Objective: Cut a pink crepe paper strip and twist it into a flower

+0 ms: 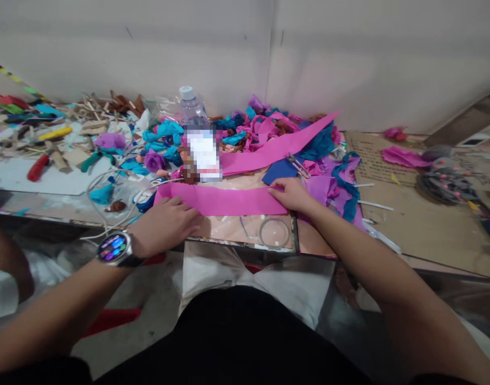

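A long pink crepe paper strip [237, 200] lies flat along the front of the table. At its left end, my left hand [167, 222], with a watch on the wrist, has its fingers curled over the paper. My right hand [292, 194] pinches the upper right end between thumb and fingers. Behind it, a second pink strip [265, 152] slants up to the right over a heap of paper pieces. Thread snips [298, 164] rest on a dark blue piece [275, 171] just beyond my right hand. A clear ring [274, 233], perhaps a tape roll, lies near the table edge.
A phone [205, 155] leans before a capped bottle [193, 109]. White cable [127, 214] trails at left, near red-handled [38, 167] and yellow-handled [55, 133] tools. Purple and teal paper [333, 187] and cardboard [389, 203] lie right. Another person's arm [6, 256] shows at left.
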`<state>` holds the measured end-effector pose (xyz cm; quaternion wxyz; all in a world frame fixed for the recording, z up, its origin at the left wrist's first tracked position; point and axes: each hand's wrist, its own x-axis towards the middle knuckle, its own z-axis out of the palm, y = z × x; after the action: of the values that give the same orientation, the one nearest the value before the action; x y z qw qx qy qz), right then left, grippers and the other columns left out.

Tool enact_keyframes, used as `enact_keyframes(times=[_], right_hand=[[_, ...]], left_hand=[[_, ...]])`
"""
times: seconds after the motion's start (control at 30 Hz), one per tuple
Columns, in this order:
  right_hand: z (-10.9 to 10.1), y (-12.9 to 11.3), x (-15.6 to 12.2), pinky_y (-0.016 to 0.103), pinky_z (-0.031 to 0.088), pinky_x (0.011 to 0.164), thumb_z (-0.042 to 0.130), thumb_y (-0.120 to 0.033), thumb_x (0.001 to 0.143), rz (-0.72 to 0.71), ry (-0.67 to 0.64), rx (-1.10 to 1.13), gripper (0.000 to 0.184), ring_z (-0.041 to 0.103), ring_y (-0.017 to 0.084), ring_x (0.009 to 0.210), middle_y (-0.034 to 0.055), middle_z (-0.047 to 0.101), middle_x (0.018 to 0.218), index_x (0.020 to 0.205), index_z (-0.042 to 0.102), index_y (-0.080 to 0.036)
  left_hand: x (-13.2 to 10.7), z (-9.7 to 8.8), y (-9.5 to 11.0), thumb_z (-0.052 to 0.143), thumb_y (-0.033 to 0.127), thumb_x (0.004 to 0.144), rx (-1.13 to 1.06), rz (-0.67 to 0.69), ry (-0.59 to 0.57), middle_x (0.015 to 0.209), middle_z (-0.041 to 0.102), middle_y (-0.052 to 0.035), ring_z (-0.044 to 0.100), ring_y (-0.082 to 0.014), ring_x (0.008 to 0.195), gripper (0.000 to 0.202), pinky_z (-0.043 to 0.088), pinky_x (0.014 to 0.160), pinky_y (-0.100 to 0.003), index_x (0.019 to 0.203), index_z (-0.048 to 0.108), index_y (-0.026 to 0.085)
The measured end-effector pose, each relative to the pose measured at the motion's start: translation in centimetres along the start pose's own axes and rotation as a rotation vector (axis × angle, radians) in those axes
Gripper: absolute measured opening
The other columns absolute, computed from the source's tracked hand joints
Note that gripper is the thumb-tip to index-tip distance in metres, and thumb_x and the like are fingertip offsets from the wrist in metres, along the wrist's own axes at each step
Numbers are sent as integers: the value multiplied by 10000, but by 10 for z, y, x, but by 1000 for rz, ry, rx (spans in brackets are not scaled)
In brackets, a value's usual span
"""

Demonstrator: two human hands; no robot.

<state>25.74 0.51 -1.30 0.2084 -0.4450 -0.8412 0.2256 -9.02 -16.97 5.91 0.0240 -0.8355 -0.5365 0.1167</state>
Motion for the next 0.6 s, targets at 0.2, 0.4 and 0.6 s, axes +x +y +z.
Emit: enact_keyframes(times=[0.2, 0.4, 0.6], right_hand=[[1, 2, 2, 297, 449, 763, 663, -317, 950, -6, 12, -3, 212, 737, 215, 889, 56, 843, 996, 977, 829, -188], [-1, 0, 2, 295, 458, 779, 659, -314, 957, -9, 10, -8, 215, 743, 216, 905, 60, 842, 1006, 991, 831, -190], [-1, -2, 0, 289, 453, 775, 651, -309, 959, -21, -10, -7, 214, 731, 208, 894, 56, 839, 1019, 1004, 828, -197]], left_hand=[[-34, -12, -30, 519, 410, 1003, 180, -208, 45, 949, 742, -164, 684, -403, 1031, 302, 469, 878, -475, 1010, 723, 188], [-47, -27, -43, 339, 509, 1046, 292, -579, 4, 1056, 744, -215, 731, -403, 962, 620, 461, 747, -389, 1489, 479, 99], [-52, -51, -44, 176, 589, 1065, 223, -681, -112, 1047, 777, -153, 751, -348, 869, 648, 403, 651, -331, 1525, 468, 238]])
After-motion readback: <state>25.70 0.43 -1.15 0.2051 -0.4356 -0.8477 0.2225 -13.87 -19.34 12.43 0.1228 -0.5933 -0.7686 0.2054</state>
